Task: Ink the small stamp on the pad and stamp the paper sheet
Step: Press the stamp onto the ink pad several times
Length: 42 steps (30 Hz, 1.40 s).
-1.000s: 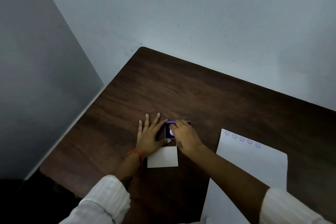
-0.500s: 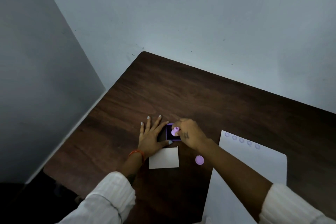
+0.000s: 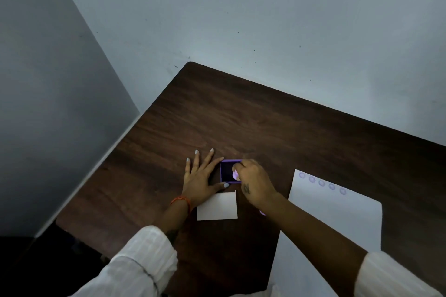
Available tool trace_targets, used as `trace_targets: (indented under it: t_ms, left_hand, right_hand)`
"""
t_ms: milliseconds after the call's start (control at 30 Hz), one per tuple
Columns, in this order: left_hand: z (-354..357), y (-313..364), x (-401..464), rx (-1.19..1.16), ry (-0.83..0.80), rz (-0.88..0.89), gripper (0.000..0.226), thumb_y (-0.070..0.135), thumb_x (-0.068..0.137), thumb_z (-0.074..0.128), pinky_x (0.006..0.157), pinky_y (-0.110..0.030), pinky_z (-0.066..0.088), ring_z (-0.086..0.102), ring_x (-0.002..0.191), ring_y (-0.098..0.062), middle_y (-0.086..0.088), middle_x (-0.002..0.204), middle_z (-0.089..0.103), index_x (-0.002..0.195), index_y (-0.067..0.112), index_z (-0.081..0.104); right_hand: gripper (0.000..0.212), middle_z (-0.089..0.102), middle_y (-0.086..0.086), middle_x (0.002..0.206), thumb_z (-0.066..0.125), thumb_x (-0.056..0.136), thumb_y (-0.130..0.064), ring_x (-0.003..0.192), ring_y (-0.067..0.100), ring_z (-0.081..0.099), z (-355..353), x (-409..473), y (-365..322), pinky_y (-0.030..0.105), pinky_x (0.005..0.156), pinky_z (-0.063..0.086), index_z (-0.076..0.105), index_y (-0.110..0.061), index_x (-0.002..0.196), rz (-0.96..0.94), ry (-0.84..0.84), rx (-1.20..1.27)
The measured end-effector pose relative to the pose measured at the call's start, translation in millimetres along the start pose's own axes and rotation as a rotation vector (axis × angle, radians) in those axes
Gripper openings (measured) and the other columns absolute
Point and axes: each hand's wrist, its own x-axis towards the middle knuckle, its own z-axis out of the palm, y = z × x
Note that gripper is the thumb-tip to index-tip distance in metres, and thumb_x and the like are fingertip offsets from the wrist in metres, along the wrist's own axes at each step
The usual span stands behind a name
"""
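A small square ink pad [image 3: 227,171] with a purple rim and dark inside sits on the brown table. My right hand [image 3: 253,183] holds a small lilac stamp [image 3: 235,174] down on the pad's right side, fingers closed around it. My left hand [image 3: 201,177] lies flat beside the pad, fingers spread, thumb and index finger touching its left edge. The white paper sheet [image 3: 337,219] lies to the right, with a row of several round lilac prints along its top edge.
A small white card [image 3: 216,206] lies just below the pad. A lilac round cap [image 3: 262,212] peeks out under my right wrist. The table [image 3: 265,123] stands in a corner against grey walls; its left edge drops to a dark floor.
My right hand has lowered the stamp further onto the pad. The lilac cap is now mostly hidden behind my wrist. My left hand stays in place.
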Motion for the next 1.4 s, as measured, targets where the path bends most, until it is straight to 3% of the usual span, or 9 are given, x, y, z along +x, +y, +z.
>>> trace_targets:
  t_ms: [200, 400, 500, 600, 767, 1000, 1100, 1233, 1400]
  left_hand:
    - [0.3, -0.2, 0.4, -0.024, 0.001, -0.012, 0.079, 0.057, 0.077, 0.059, 0.113, -0.049, -0.016, -0.017, 0.143, -0.027, 0.005, 0.159, 0.003, 0.142, 0.04, 0.018]
    - [-2.1, 0.2, -0.6, -0.054, -0.005, -0.001, 0.079, 0.06, 0.075, 0.058, 0.112, -0.049, -0.017, -0.016, 0.143, -0.027, 0.006, 0.159, 0.004, 0.141, 0.041, 0.019]
    - [-2.4, 0.3, 0.3, -0.043, 0.007, 0.004, 0.078, 0.059, 0.076, 0.059, 0.112, -0.049, -0.016, -0.016, 0.143, -0.028, 0.005, 0.159, 0.004, 0.141, 0.041, 0.019]
    - [-1.3, 0.1, 0.3, -0.042, 0.007, 0.001, 0.078, 0.057, 0.077, 0.059, 0.112, -0.048, -0.017, -0.017, 0.143, -0.027, 0.006, 0.159, 0.004, 0.141, 0.041, 0.019]
    - [-1.5, 1.7, -0.1, -0.036, 0.01, -0.002, 0.077, 0.056, 0.078, 0.06, 0.112, -0.048, -0.017, -0.015, 0.143, -0.027, 0.005, 0.159, 0.004, 0.142, 0.04, 0.019]
    - [-1.8, 2.5, -0.7, -0.032, 0.003, -0.007, 0.077, 0.056, 0.078, 0.059, 0.113, -0.048, -0.016, -0.015, 0.143, -0.028, 0.004, 0.159, 0.004, 0.142, 0.039, 0.019]
    - [-1.6, 2.1, -1.1, -0.025, -0.004, -0.01, 0.077, 0.057, 0.078, 0.059, 0.113, -0.048, -0.016, -0.016, 0.143, -0.027, 0.005, 0.159, 0.003, 0.142, 0.04, 0.019]
    - [-1.2, 1.6, -2.3, -0.032, -0.002, -0.007, 0.077, 0.058, 0.077, 0.059, 0.113, -0.05, -0.015, -0.015, 0.144, -0.027, 0.006, 0.159, 0.003, 0.141, 0.041, 0.019]
    - [-0.7, 0.1, -1.1, -0.024, 0.008, 0.0, 0.078, 0.058, 0.077, 0.059, 0.113, -0.05, -0.015, -0.015, 0.144, -0.028, 0.006, 0.159, 0.003, 0.141, 0.041, 0.018]
  right_hand:
    - [0.044, 0.045, 0.02, 0.136, 0.053, 0.088, -0.004, 0.126, 0.032, 0.041, 12.1, 0.3, -12.1, 0.039, 0.104, 0.04, 0.04, -0.002, 0.13, 0.048, -0.056, -0.208]
    - [0.02, 0.064, 0.022, 0.094, 0.048, 0.089, -0.006, 0.092, 0.037, 0.061, -19.3, 12.9, 11.7, 0.029, 0.074, 0.042, 0.064, 0.005, 0.09, 0.262, -0.018, 0.263]
    - [0.023, 0.061, 0.015, 0.118, 0.049, 0.092, -0.013, 0.107, 0.026, 0.056, -13.4, 3.6, 18.9, 0.025, 0.088, 0.04, 0.06, -0.004, 0.11, 0.186, -0.092, 0.113]
    - [0.027, 0.056, 0.014, 0.129, 0.046, 0.094, -0.012, 0.121, 0.025, 0.049, -1.2, -5.1, 21.9, 0.031, 0.101, 0.04, 0.055, -0.006, 0.119, 0.009, -0.024, -0.017]
    - [0.023, 0.059, 0.014, 0.124, 0.049, 0.092, -0.012, 0.115, 0.024, 0.053, 2.6, -0.6, 19.2, 0.032, 0.098, 0.044, 0.057, -0.006, 0.113, 0.063, 0.027, 0.005]
    - [0.031, 0.054, 0.016, 0.131, 0.041, 0.097, -0.014, 0.124, 0.027, 0.047, -0.4, -0.7, 29.2, 0.034, 0.104, 0.039, 0.051, -0.005, 0.124, -0.091, -0.041, -0.074]
    - [0.024, 0.061, 0.015, 0.121, 0.048, 0.093, -0.01, 0.115, 0.025, 0.054, 1.9, -4.7, 23.5, 0.031, 0.098, 0.043, 0.059, -0.004, 0.113, -0.034, 0.064, 0.041]
    - [0.021, 0.067, 0.021, 0.103, 0.049, 0.091, -0.007, 0.094, 0.027, 0.061, -17.1, -2.4, 31.4, 0.031, 0.083, 0.047, 0.067, 0.004, 0.094, 0.054, 0.025, 0.235]
    - [0.027, 0.056, 0.014, 0.129, 0.044, 0.095, -0.012, 0.121, 0.026, 0.048, -4.7, -9.7, 33.3, 0.033, 0.1, 0.041, 0.055, -0.005, 0.119, -0.033, -0.017, -0.019]
